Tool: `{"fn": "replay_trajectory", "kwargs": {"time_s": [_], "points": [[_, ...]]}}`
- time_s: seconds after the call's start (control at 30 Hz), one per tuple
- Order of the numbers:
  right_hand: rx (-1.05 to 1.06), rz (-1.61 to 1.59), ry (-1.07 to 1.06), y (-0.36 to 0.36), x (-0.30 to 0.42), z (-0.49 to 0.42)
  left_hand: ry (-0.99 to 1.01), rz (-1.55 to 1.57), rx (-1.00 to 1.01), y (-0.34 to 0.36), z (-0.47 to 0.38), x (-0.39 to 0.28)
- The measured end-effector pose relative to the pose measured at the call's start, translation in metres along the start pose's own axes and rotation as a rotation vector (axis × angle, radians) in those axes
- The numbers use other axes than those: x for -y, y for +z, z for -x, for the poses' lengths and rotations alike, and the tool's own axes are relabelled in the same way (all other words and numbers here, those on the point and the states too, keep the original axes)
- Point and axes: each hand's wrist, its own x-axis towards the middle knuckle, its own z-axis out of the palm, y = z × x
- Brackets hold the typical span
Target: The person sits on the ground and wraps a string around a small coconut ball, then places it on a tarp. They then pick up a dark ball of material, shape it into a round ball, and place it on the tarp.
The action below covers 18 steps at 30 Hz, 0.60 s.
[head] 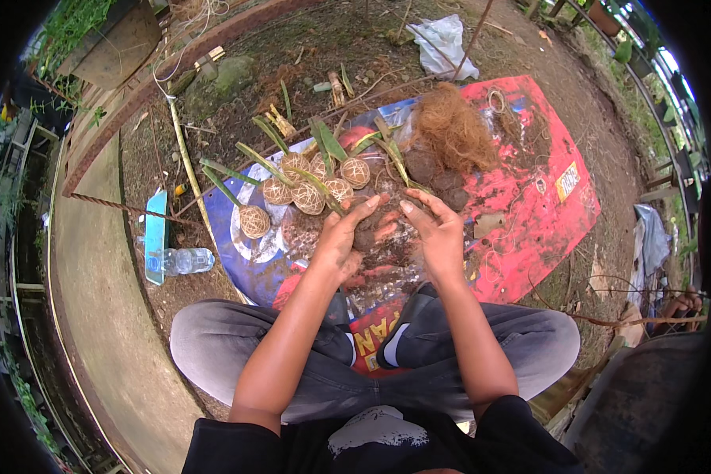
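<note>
My left hand (339, 237) and my right hand (441, 231) face each other over a soil-strewn printed sheet (527, 237), fingertips apart. A striped leaf cutting (323, 191) runs down to my left thumb; whether that hand grips it is hidden. My right thumb and fingers are spread, with nothing visible between them. Another leaf cutting (398, 160) ends just beyond my right fingertips. Below and between the hands lies a dark soil lump (364, 238). Several twine-wrapped balls with upright leaves, such as this nearest ball (254, 221), sit beyond my left hand.
Brown coconut-like fibre (453, 127) is heaped behind dark soil balls (420, 165). A clear plastic bottle (186, 260) lies by a turquoise tray (156, 237) at left. A rusty metal bar (124, 118) crosses the upper left. A white plastic bag (447, 44) lies at the back.
</note>
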Motion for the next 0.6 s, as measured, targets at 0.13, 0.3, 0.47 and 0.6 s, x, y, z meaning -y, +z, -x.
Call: {"fn": "replay_trajectory", "kwargs": {"time_s": [0.13, 0.3, 0.47, 0.6], "points": [[0.064, -0.112, 0.084, 0.005, 0.014, 0.005, 0.066, -0.024, 0.058, -0.005, 0.000, 0.006], [0.102, -0.014, 0.060, 0.006, 0.009, 0.007, 0.017, 0.061, 0.057, -0.013, -0.007, 0.004], [0.195, -0.005, -0.035, 0.008, 0.004, 0.009, 0.068, -0.018, -0.004, -0.019, -0.014, 0.007], [0.230, 0.224, -0.124, 0.010, 0.003, 0.013, 0.071, -0.105, -0.045, -0.010, -0.006, 0.005]]}}
